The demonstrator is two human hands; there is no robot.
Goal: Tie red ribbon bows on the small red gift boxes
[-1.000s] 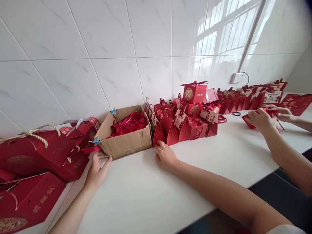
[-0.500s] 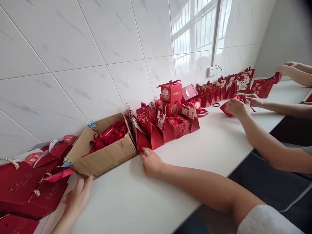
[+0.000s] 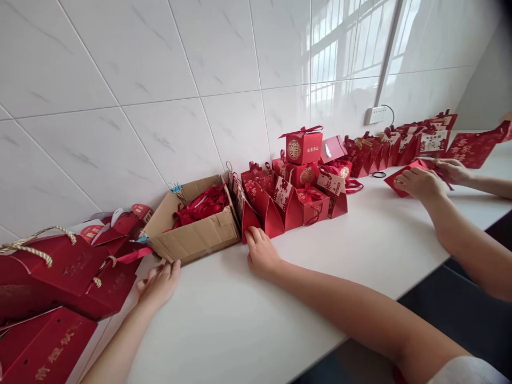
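Note:
My left hand [image 3: 160, 282] is at the near left corner of a cardboard box [image 3: 196, 240], one finger touching its lower edge and the others loosely bent and apart. Red ribbons [image 3: 202, 207] fill that box. On the white table, my right hand [image 3: 263, 252] lies with bent fingers, fingertips against the foot of a red triangular gift box [image 3: 248, 216]. Neither hand is wrapped around anything. More red gift boxes stand in a row to the right, with a ribbon-tied cube box [image 3: 304, 146] stacked on top.
Red bags with rope handles [image 3: 68, 266] are piled at the left. A co-worker's hands [image 3: 424, 181] hold a red box at the right, and another person's hand [image 3: 507, 124] is beyond. A tiled wall with a socket [image 3: 376, 115] runs behind the table [image 3: 224, 320].
The view has swung left, so everything sits further right in the picture. Both my hands remain by the cardboard box and the gift box. The co-worker still handles the red box.

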